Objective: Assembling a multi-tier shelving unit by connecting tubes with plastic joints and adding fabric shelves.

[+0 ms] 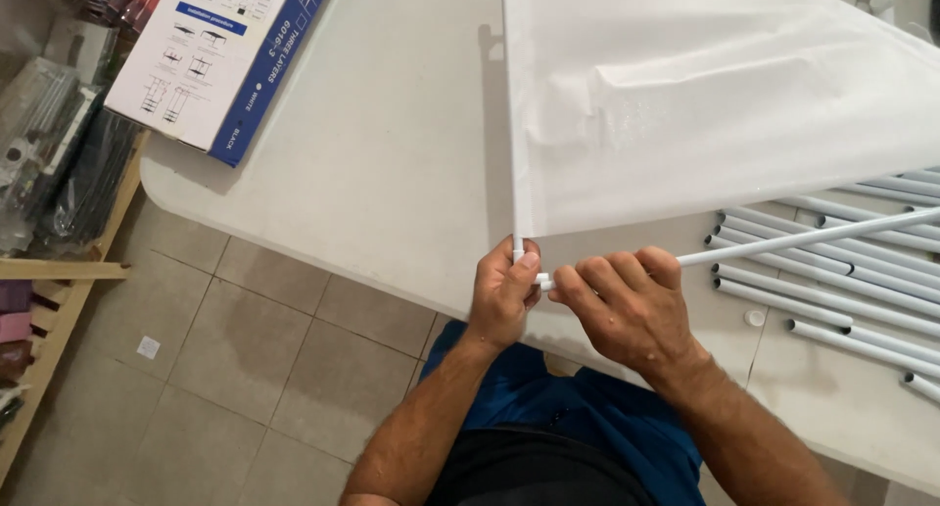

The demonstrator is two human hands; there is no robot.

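Note:
My left hand is closed around the near end of a thin white rod that runs inside the hem of a white fabric sheet. My right hand grips the end of a white tube that slants off to the right. The two ends meet between my hands at a small white corner joint, mostly hidden by my fingers. The sheet hangs lifted over the white table.
Several loose white tubes lie on the table at the right. A white and blue cardboard box rests on the table's far left corner. A wooden shelf with packaged goods stands at the left over a tiled floor.

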